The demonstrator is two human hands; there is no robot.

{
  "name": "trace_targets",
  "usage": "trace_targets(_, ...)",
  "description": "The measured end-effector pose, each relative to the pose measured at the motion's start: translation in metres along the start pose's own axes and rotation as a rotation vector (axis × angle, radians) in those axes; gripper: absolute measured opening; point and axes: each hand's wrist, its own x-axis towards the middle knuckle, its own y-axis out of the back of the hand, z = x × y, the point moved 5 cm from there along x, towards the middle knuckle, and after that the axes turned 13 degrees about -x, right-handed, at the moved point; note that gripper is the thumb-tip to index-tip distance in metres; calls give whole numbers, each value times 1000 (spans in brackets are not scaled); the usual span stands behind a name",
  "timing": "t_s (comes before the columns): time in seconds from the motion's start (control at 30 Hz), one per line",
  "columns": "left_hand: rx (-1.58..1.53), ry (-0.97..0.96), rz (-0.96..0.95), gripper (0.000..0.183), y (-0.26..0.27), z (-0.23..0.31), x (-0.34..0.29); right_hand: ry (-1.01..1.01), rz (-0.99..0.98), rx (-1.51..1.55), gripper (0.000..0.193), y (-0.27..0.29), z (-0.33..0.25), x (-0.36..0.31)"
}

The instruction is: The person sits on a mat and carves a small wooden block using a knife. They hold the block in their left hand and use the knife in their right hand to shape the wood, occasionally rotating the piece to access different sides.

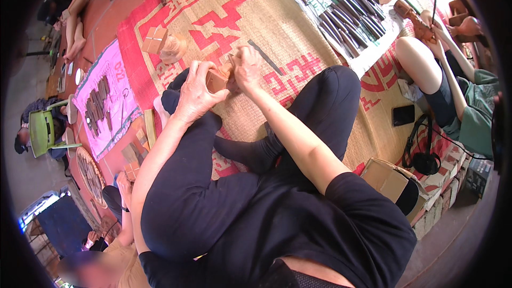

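Observation:
My left hand [195, 95] is wrapped around a small reddish-brown wooden block [217, 81], held above my crossed legs in dark trousers. My right hand [247, 67] presses against the block's right side with fingers closed; whether it grips a tool is hidden. A thin dark carving tool [265, 57] lies on the woven mat [298, 32] just beyond my right hand. A carved pale wooden piece [173, 48] and a square wooden block [154, 39] sit on the mat farther off.
A white cloth with several dark chisels [341, 8] lies at the upper right, where another person [453, 90] carves wood. A pink cloth with tools [104, 101] lies at the left. A cardboard box [392, 181], a phone [404, 114] and a black bag [424, 160] are at the right.

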Motion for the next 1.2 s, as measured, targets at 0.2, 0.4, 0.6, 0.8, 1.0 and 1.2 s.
trace_targets(0.2, 8, -1, 3, 58, 0, -4, 5, 115, -39, 174, 23, 5, -23, -12)
trace_targets(0.4, 5, 57, 29, 63, 4, -11, 3, 139, -50, 174, 23, 7, -38, -10)
trace_targets(0.6, -10, 71, 45, 61, 6, -9, 5, 94, -63, 205, 21, 4, -35, -6)
trace_targets(0.8, 25, 18, 19, 60, 3, -5, 5, -52, -47, 184, 19, 5, 1, -5)
trace_targets(1.0, 23, 20, 22, 63, 0, -3, 7, 142, -18, 188, 24, 11, -24, -15)
trace_targets(1.2, 33, 55, 34, 66, 1, -6, 7, -38, -62, 65, 25, -6, 8, -10)
